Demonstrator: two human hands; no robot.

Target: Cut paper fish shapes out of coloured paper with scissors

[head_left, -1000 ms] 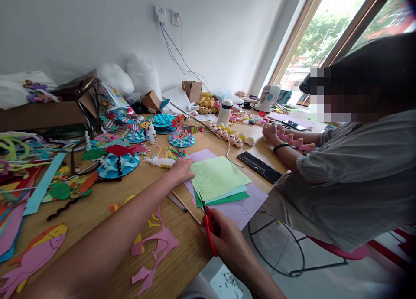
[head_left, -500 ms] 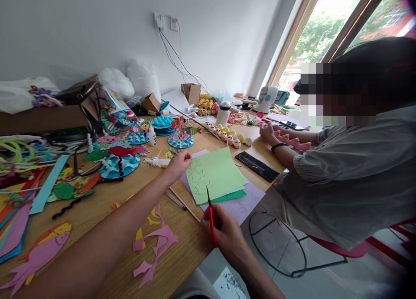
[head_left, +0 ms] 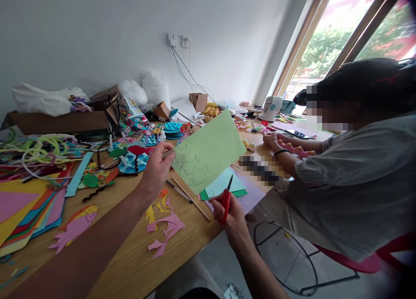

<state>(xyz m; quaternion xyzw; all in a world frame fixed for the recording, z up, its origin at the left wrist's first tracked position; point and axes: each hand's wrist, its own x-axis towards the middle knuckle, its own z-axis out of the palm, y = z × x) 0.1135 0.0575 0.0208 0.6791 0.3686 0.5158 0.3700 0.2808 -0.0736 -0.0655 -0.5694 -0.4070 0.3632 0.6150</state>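
Between thumb and fingers, my left hand (head_left: pixel 160 165) pinches the left edge of a light green sheet (head_left: pixel 212 149), which is raised and tilted above the table. Fish outlines are drawn on its lower left part. My right hand (head_left: pixel 229 212) holds red-handled scissors (head_left: pixel 225 203), their dark blades pointing up, just below the sheet and apart from it. Under the sheet lie a pale blue paper (head_left: pixel 221 183), a green paper and a purple sheet (head_left: pixel 255 193). A wooden stick (head_left: pixel 191 199) and a pen (head_left: pixel 178 190) rest to the left of these papers.
Pink paper scraps (head_left: pixel 169 225) and cut fish shapes (head_left: pixel 78 225) lie on the wooden table (head_left: pixel 130 251). Coloured paper (head_left: pixel 35 203) and pipe cleaners (head_left: pixel 42 154) are at the left. A person (head_left: pixel 351 169) sits at the right, hands over the table. Boxes and bags line the wall.
My left hand has lifted the light green sheet off the pile, uncovering more of the pale blue paper. The scissors have turned in my right hand. The view has shifted.
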